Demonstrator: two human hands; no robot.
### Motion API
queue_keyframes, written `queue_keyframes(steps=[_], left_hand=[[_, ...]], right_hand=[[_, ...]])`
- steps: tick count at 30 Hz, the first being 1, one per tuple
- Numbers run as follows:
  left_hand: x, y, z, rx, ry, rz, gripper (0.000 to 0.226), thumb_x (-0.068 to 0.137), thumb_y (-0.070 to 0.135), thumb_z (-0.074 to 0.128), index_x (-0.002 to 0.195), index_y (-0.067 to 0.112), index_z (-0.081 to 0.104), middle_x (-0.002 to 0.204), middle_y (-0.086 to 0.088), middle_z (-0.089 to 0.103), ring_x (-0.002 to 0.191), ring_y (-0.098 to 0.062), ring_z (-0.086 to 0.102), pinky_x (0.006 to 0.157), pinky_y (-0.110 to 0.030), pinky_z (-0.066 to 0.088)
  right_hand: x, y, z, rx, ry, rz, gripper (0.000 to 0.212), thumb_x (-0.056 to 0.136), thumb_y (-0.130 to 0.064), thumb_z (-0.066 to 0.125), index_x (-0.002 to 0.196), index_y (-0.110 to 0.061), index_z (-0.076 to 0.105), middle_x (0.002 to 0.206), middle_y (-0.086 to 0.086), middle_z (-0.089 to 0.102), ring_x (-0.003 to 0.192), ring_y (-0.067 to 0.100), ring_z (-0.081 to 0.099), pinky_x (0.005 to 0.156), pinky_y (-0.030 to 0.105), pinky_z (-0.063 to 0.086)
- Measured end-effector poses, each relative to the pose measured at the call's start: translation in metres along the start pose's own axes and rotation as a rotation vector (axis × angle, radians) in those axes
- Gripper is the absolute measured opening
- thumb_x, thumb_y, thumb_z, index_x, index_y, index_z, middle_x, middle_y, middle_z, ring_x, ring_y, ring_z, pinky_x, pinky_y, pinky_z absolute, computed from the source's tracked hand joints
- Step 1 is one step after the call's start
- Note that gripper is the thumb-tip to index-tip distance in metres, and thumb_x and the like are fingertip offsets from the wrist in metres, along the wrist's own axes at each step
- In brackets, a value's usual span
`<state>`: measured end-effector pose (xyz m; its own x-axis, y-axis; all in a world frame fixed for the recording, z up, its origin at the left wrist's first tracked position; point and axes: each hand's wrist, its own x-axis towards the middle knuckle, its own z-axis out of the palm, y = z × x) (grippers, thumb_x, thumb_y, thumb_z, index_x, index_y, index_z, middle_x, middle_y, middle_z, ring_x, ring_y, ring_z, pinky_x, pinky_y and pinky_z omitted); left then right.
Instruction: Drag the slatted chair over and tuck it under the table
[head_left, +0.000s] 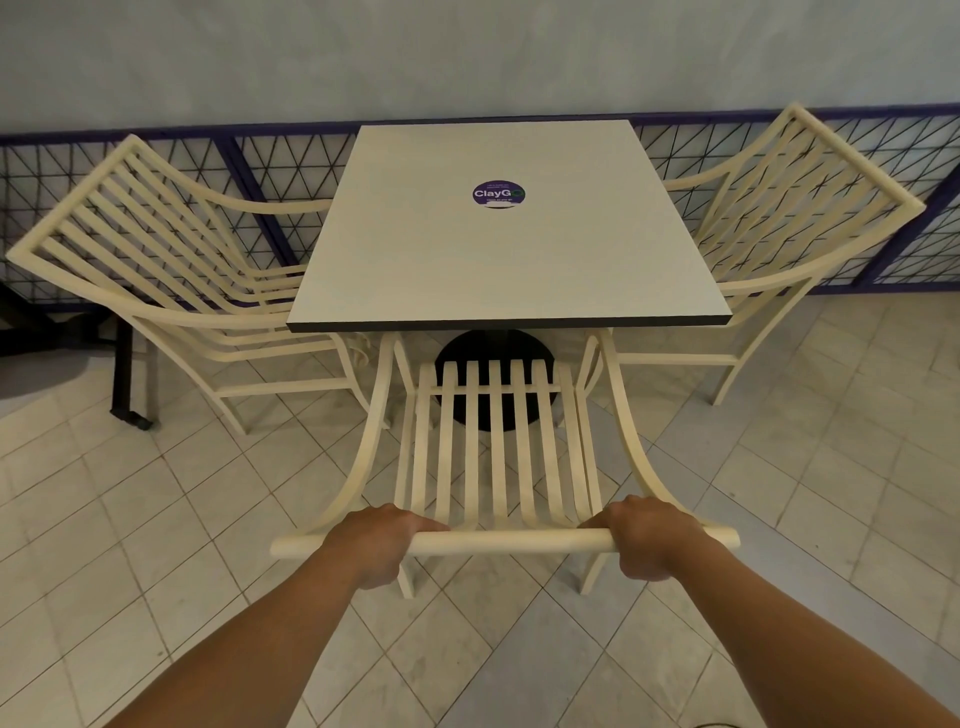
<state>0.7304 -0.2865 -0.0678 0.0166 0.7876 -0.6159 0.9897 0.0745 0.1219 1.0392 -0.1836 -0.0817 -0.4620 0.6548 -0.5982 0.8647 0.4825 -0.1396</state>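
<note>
Two bare forearms, no sleeves, hands (519, 540) without rings or watch

WaitTwo bare forearms, bare hands, left hand (371, 545), right hand (652, 540)

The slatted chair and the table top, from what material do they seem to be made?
The slatted chair looks like cream-painted metal or moulded plastic: thin, smoothly bent slats with no grain; I cannot tell which. The table top looks like matte pale laminate, given its dark edge band.

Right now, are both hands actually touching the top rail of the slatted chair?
Touching. The head view shows the left hand and right hand each wrapped around the top rail, fingers curled over it.
</note>
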Motion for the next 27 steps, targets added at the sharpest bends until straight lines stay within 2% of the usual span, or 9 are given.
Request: queue_keyframes(steps=[7, 14, 16, 18, 21, 27], left_hand=[[0.003, -0.003, 0.003, -0.001, 0.009, 0.009, 0.084, 0.091, -0.001, 0.057, 0.145, 0.059, 0.036, 0.120, 0.004, 0.056, 0.097, -0.019, 0.060, 0.075, -0.028, 0.045], [0.006, -0.006, 0.007, 0.041, 0.023, -0.002, 0.082, 0.091, 0.001, 0.055, 0.145, 0.058, 0.035, 0.122, 0.002, 0.056, 0.103, -0.021, 0.061, 0.078, -0.030, 0.048], [0.005, -0.006, 0.010, 0.021, 0.061, -0.017, 0.074, 0.093, 0.010, 0.057, 0.147, 0.055, 0.034, 0.126, 0.004, 0.056, 0.105, -0.020, 0.060, 0.079, -0.031, 0.047], [0.001, -0.005, 0.013, 0.000, 0.103, -0.025, 0.067, 0.094, 0.030, 0.061, 0.151, 0.049, 0.031, 0.133, 0.007, 0.054, 0.113, -0.018, 0.057, 0.086, -0.034, 0.047], [-0.013, 0.002, 0.019, 0.013, 0.104, -0.037, 0.076, 0.090, 0.057, 0.056, 0.155, 0.038, 0.022, 0.144, 0.008, 0.046, 0.125, -0.020, 0.047, 0.099, -0.042, 0.040], [-0.069, 0.027, 0.008, -0.031, 0.135, -0.004, 0.085, 0.088, 0.065, 0.052, 0.156, 0.024, 0.021, 0.153, 0.003, 0.035, 0.138, -0.021, 0.033, 0.111, -0.044, 0.031]], right_hand=[[0.002, 0.001, 0.002, -0.010, -0.007, -0.002, 0.065, 0.085, -0.011, 0.065, 0.139, -0.043, 0.050, 0.117, -0.009, 0.062, 0.099, 0.013, 0.059, 0.091, 0.031, 0.050], [0.003, 0.001, 0.002, -0.025, -0.001, 0.004, 0.063, 0.085, -0.013, 0.063, 0.138, -0.044, 0.050, 0.113, -0.010, 0.062, 0.096, 0.012, 0.059, 0.089, 0.032, 0.051], [0.001, -0.001, 0.003, -0.024, 0.016, 0.007, 0.058, 0.088, -0.022, 0.062, 0.139, -0.044, 0.049, 0.114, -0.011, 0.064, 0.096, 0.012, 0.061, 0.088, 0.032, 0.053], [-0.006, -0.003, 0.002, -0.054, 0.040, 0.004, 0.057, 0.090, -0.040, 0.061, 0.144, -0.044, 0.042, 0.122, -0.009, 0.062, 0.104, 0.014, 0.061, 0.091, 0.034, 0.051], [-0.021, -0.007, 0.000, -0.059, 0.057, 0.033, 0.071, 0.087, -0.062, 0.056, 0.150, -0.041, 0.030, 0.132, -0.005, 0.058, 0.113, 0.017, 0.058, 0.096, 0.037, 0.048], [-0.070, -0.034, -0.019, -0.029, 0.093, -0.015, 0.074, 0.087, -0.067, 0.053, 0.149, -0.032, 0.035, 0.133, -0.007, 0.058, 0.111, 0.016, 0.058, 0.097, 0.039, 0.047]])
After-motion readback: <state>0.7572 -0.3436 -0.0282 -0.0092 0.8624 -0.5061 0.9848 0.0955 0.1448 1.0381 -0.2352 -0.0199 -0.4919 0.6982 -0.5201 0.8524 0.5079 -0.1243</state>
